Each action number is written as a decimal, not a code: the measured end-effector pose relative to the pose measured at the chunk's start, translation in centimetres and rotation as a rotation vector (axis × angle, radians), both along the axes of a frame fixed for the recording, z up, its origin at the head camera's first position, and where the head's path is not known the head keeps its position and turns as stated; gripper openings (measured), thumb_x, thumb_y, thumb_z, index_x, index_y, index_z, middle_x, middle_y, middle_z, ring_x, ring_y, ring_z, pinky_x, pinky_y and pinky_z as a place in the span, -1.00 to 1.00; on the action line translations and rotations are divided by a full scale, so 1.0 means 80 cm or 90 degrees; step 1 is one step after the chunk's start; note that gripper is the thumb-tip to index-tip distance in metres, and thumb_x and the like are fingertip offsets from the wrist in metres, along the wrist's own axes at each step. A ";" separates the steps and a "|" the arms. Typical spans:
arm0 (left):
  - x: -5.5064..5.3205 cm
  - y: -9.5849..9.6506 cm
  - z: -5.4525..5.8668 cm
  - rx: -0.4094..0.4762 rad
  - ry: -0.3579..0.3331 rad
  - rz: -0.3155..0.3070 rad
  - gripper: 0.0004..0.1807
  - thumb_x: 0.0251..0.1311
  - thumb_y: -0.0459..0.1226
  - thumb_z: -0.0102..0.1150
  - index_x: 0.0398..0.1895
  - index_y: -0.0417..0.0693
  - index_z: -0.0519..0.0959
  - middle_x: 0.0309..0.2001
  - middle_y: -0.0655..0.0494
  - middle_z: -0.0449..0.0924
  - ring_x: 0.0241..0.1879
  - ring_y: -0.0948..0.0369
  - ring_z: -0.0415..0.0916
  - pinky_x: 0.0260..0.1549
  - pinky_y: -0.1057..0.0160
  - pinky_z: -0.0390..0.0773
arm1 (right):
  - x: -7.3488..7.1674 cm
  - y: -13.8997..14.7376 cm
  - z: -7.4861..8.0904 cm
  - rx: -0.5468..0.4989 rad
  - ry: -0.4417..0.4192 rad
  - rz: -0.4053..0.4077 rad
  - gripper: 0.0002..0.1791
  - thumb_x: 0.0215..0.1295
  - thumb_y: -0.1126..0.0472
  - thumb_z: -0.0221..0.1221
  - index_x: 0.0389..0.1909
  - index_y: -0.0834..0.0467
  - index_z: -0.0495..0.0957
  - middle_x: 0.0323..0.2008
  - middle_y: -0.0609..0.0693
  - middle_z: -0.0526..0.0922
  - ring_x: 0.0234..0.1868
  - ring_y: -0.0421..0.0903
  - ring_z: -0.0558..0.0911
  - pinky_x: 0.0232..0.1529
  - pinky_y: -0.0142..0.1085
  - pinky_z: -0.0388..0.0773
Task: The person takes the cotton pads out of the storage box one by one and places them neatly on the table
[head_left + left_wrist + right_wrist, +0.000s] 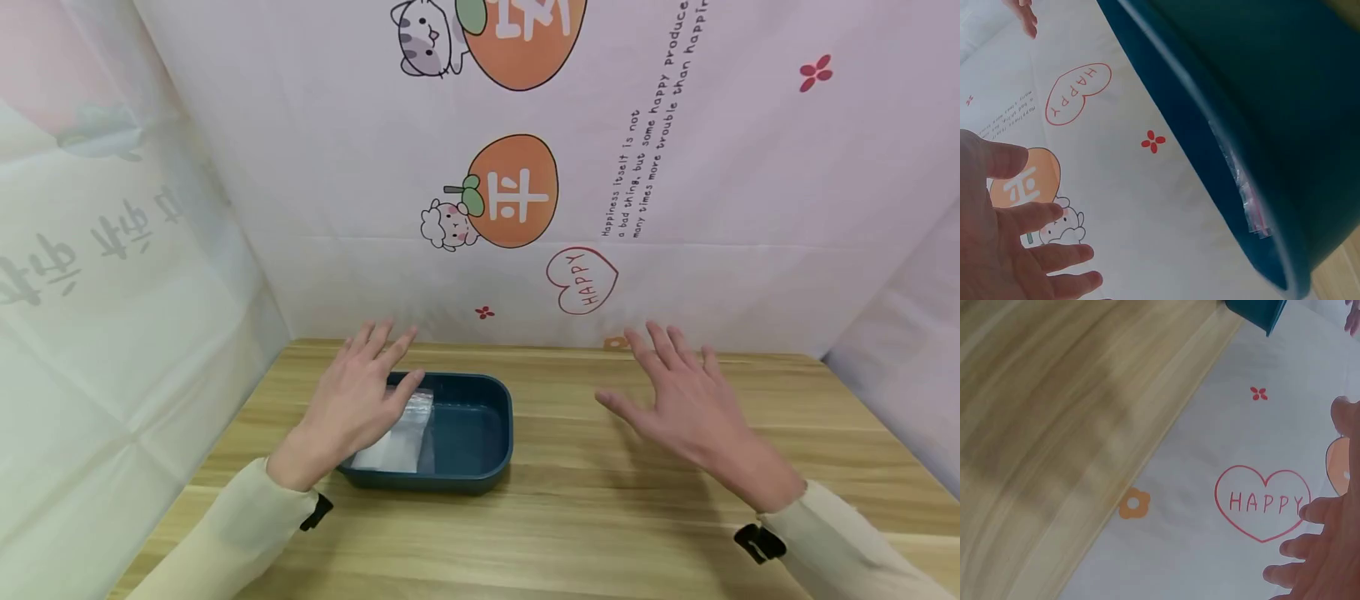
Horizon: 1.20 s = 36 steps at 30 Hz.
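A dark teal rectangular bin stands on the wooden table, left of the middle. In its left part lies a clear plastic zip bag with something white inside; the left hand hides part of it. My left hand hovers over the bin's left side, fingers spread and holding nothing. In the left wrist view the bag's edge shows past the bin's rim. My right hand is held above the table on the right, fingers spread, with nothing in it.
The wooden table reaches back to a white printed cloth hung as a wall. More white cloth hangs along the left side, and another piece borders the right. Both wrists wear black straps below pale sleeves.
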<state>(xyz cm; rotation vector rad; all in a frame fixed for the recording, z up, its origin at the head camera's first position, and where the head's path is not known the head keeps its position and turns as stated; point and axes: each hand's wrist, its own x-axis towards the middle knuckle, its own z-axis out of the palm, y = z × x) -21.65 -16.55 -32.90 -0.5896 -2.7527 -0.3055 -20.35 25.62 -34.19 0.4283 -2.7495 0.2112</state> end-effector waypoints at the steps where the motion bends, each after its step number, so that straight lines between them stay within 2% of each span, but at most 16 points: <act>1: 0.001 0.000 -0.001 0.006 -0.001 -0.001 -0.26 0.59 0.14 -0.06 0.67 0.03 0.22 0.64 -0.21 0.07 0.60 -0.24 -0.02 0.49 -0.31 0.06 | 0.002 -0.001 -0.001 -0.003 0.003 0.004 0.11 0.39 -0.52 0.07 0.69 0.15 0.10 0.63 0.33 0.04 0.60 0.42 0.03 0.43 0.50 -0.14; 9: 0.015 -0.007 -0.004 0.084 0.040 -0.018 -0.30 0.54 0.06 0.09 0.60 -0.08 0.35 0.48 -0.20 0.39 0.46 -0.20 0.30 0.40 -0.24 0.30 | 0.011 -0.010 -0.004 -0.012 0.027 0.028 0.06 0.39 -0.48 0.12 0.64 0.17 0.21 0.57 0.38 0.19 0.57 0.41 0.11 0.45 0.44 -0.04; 15: 0.020 -0.015 -0.009 0.117 0.000 -0.001 -0.32 0.54 -0.01 0.14 0.61 -0.05 0.33 0.46 -0.19 0.39 0.43 -0.18 0.31 0.33 -0.27 0.38 | 0.016 -0.015 -0.004 -0.021 0.046 0.056 0.02 0.38 -0.38 0.23 0.60 0.24 0.27 0.55 0.39 0.22 0.52 0.42 0.21 0.42 0.40 0.13; 18: 0.022 -0.022 -0.012 0.137 -0.018 -0.002 -0.33 0.53 -0.05 0.17 0.60 -0.07 0.34 0.45 -0.19 0.39 0.42 -0.19 0.31 0.31 -0.29 0.38 | 0.017 -0.019 -0.006 -0.025 0.071 0.075 -0.08 0.35 -0.26 0.32 0.48 0.32 0.40 0.50 0.40 0.31 0.46 0.42 0.32 0.36 0.36 0.27; 24: 0.028 -0.040 -0.019 0.166 -0.033 -0.010 -0.34 0.49 -0.14 0.23 0.59 -0.08 0.36 0.33 -0.17 0.46 0.34 -0.18 0.36 0.24 -0.29 0.43 | 0.022 -0.027 -0.009 -0.037 0.121 0.097 -0.39 0.23 -0.03 0.44 0.14 0.33 0.66 0.21 0.35 0.63 0.23 0.36 0.59 0.16 0.28 0.53; 29: 0.037 -0.055 -0.024 0.186 -0.045 -0.009 -0.35 0.45 -0.21 0.26 0.55 -0.14 0.39 0.26 -0.20 0.51 0.25 -0.19 0.43 0.15 -0.30 0.46 | 0.028 -0.030 -0.009 -0.042 0.133 0.113 -0.49 0.17 0.09 0.48 0.05 0.32 0.70 0.07 0.29 0.73 0.06 0.33 0.70 -0.01 0.24 0.64; 33: 0.043 -0.068 -0.029 0.190 -0.073 0.004 -0.32 0.44 -0.21 0.26 0.56 -0.22 0.35 0.29 -0.26 0.48 0.21 -0.22 0.46 0.11 -0.31 0.49 | 0.033 -0.033 -0.008 -0.045 0.108 0.098 -0.56 0.17 0.15 0.50 0.02 0.26 0.71 -0.10 0.21 0.79 -0.18 0.22 0.77 -0.31 0.12 0.69; 36: 0.047 -0.079 -0.036 0.201 -0.102 0.017 -0.27 0.43 -0.24 0.26 0.58 -0.26 0.28 0.26 -0.30 0.48 0.12 -0.20 0.53 0.03 -0.27 0.56 | 0.038 -0.037 -0.008 -0.045 0.076 0.083 -0.65 0.18 0.19 0.49 -0.04 0.21 0.71 -0.28 0.09 0.80 -0.40 0.04 0.73 -0.53 -0.04 0.61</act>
